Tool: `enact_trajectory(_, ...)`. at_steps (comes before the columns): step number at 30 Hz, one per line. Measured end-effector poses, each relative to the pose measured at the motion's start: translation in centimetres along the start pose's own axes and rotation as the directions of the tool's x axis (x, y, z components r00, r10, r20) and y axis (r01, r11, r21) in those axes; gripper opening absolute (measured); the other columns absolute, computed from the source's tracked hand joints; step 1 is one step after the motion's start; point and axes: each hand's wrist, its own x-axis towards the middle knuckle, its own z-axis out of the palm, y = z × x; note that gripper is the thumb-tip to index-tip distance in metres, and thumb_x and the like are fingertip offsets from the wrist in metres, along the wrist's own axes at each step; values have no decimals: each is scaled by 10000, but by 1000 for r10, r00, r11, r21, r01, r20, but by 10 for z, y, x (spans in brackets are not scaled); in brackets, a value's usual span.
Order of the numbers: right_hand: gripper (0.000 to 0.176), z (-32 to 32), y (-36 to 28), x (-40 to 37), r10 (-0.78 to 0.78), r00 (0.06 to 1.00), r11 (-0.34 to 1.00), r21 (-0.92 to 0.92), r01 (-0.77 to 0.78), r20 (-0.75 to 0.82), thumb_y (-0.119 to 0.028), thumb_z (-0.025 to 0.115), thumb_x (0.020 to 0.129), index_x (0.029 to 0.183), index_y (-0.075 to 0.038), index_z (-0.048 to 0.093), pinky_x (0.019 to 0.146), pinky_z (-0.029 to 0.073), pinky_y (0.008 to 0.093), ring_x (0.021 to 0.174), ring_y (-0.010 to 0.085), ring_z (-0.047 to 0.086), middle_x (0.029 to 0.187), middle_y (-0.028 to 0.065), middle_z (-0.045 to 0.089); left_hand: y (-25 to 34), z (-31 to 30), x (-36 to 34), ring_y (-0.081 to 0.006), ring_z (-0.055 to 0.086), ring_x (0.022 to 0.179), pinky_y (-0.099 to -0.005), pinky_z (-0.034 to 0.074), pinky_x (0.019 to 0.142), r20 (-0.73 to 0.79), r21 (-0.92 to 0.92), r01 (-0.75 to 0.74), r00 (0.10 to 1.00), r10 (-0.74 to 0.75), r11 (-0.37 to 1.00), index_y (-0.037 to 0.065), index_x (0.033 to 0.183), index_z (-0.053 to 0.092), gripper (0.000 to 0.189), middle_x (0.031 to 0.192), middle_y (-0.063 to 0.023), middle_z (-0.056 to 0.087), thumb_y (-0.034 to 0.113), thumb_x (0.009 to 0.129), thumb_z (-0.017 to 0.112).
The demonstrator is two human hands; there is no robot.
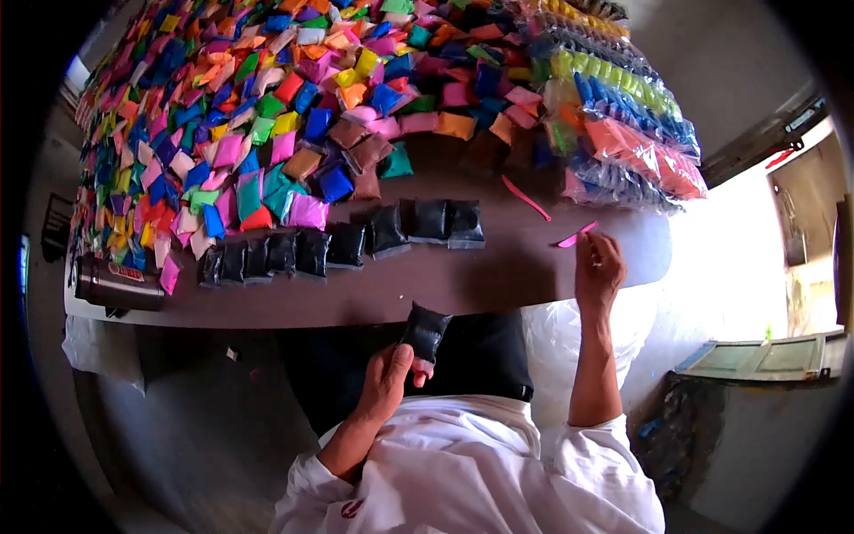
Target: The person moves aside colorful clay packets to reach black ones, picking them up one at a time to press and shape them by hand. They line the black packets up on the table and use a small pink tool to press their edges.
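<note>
There: left hand (387, 383) clasps a black packet (425, 331) lower centre, off the surface (498, 267); right hand (598, 271) pinches a pink strip (576, 235). With nothing under it, the packet could slip and drop.

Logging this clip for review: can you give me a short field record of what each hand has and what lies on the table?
left hand: left hand grips a black packet just below the table edge
right hand: right hand pinches a pink strip over the table
near side: row of black packets
behind it: heap of coloured packets
far right: bagged bundles
loose: second pink strip lying flat on the table
</note>
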Motion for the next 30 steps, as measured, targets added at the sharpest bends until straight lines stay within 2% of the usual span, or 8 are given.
enact_trajectory(3,184,11,-31,-61,105,852,669,598,-442,512,-167,641,898,864,14,636,641,432,266,731,103,510,757,24,583,-2,5,6,-103,538,591,-244,456,589,40,-25,-23,999,24,999,36,769,631,495,704,-70,622,435,982,432)
enact_trajectory(7,293,9,-99,-98,-153,481,533,481,-695,863,-240,576,951,952,52,554,673,456,271,755,114,534,828,65,587,1,7,6,-91,547,604,-237,459,590,16,1,22,1000,-22,1000,39,850,623,468,713,-59,629,457,969,450)
enact_trajectory(9,283,20,-110,-111,-172,488,246,517,-820,855,-233,549,963,923,48,549,636,487,281,702,152,601,783,88,615,7,9,6,-93,558,612,-234,466,592,4,41,27,1000,-27,999,43,848,618,467,715,-50,637,466,964,456)
enact_trajectory(20,264,24,-108,-96,-248,487,231,539,-810,838,-241,550,958,892,12,580,556,507,255,612,171,636,740,72,634,-7,11,10,-81,557,602,-223,472,588,46,-48,38,998,-35,998,37,842,621,437,712,-51,644,428,969,470)
enact_trajectory(23,225,29,-107,-98,-170,459,291,489,-822,872,-173,555,956,836,18,550,556,505,256,634,143,623,718,47,613,-3,11,12,-81,542,594,-221,465,582,48,-2,39,998,-39,999,45,821,623,415,704,-49,633,396,978,467)
enact_trajectory(25,194,35,-99,-95,-85,679,537,607,-586,730,-168,603,928,873,16,579,614,469,231,725,87,566,781,2,607,-6,11,14,-79,519,583,-219,447,566,139,18,-3,990,0,1000,50,785,619,407,690,-43,615,363,989,456)
enact_trajectory(28,198,26,-81,-59,80,789,479,670,-566,609,-130,632,902,1018,29,608,733,450,242,814,85,530,907,-6,607,-12,9,12,-79,499,573,-220,427,551,107,-20,-28,994,30,999,47,751,613,410,679,-39,598,335,995,453)
enact_trajectory(30,147,21,-73,-24,73,877,792,507,-341,476,-104,610,904,966,29,598,660,445,252,768,77,507,853,-8,594,-19,3,12,-79,499,572,-220,425,550,93,-8,-14,996,15,1000,44,742,610,411,675,-39,595,333,993,459)
